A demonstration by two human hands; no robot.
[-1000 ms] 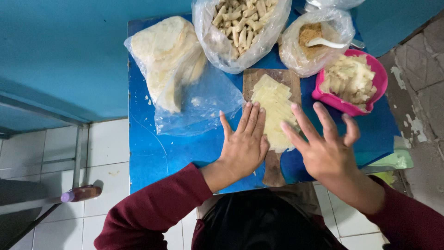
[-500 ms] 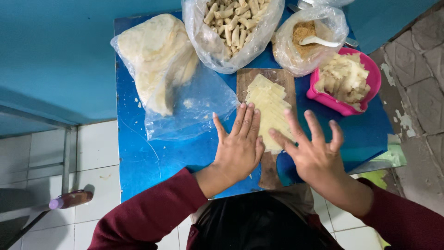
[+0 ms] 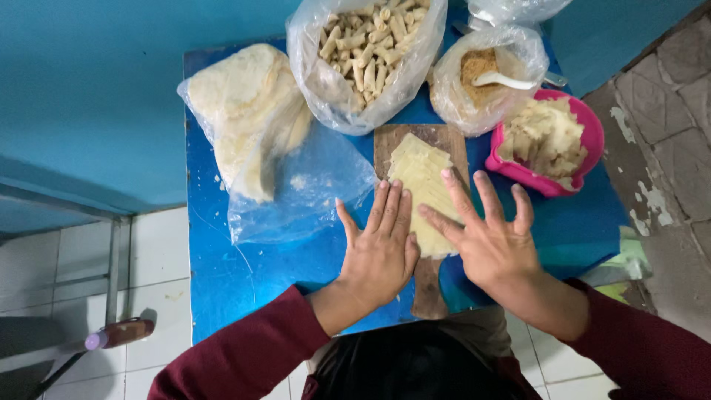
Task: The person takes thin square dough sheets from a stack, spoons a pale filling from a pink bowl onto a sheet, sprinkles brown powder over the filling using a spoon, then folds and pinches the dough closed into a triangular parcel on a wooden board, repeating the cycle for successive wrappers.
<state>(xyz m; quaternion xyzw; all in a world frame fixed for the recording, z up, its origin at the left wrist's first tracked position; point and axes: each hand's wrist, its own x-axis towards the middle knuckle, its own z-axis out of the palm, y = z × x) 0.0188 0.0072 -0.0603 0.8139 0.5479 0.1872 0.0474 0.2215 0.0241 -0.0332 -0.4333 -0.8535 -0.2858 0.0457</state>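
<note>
Left hand [image 3: 381,255] and right hand [image 3: 495,244] lie flat, fingers spread, side by side.

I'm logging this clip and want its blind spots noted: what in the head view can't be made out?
- Near end of the pale sheet: covered by left hand and right hand.
- Top bag: cut off by the upper edge.
- Brown filling: blurred by its plastic bag.
- Wooden board: mostly covered by the sheet.
</note>
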